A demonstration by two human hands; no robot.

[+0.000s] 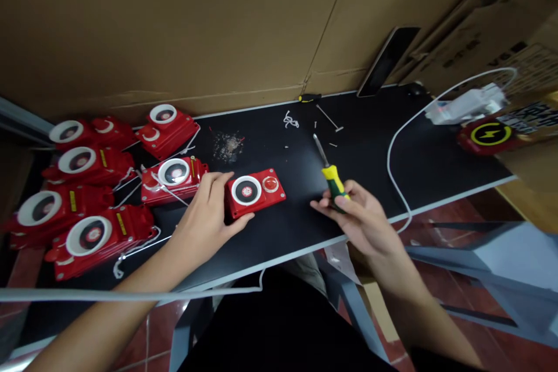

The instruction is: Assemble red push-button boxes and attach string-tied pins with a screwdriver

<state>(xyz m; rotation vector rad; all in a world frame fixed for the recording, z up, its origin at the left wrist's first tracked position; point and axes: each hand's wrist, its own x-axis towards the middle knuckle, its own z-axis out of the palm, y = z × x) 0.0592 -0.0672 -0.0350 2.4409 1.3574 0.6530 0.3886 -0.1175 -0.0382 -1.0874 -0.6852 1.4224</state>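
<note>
My left hand [206, 204] grips the left end of a red alarm sounder [261, 209], which lies flat on the black table. The sounder has a white-ringed horn and a small round red lens, with screws in its corners. In my right hand [355, 209] is a screwdriver [333, 178] with a yellow and green handle, its metal tip pointing up and away, apart from the sounder. Just left of my left hand lies another red sounder [150, 192] with a white cord across it. Loose screws [315, 125] lie beyond the screwdriver tip.
Several more red sounders [126, 238] crowd the table's left end. Debris [227, 146], a white string [290, 121], a short screwdriver [310, 97] and a thin T-shaped rod [330, 118] lie toward the back. A white cable [391, 151] runs along the right, near a power strip [466, 106].
</note>
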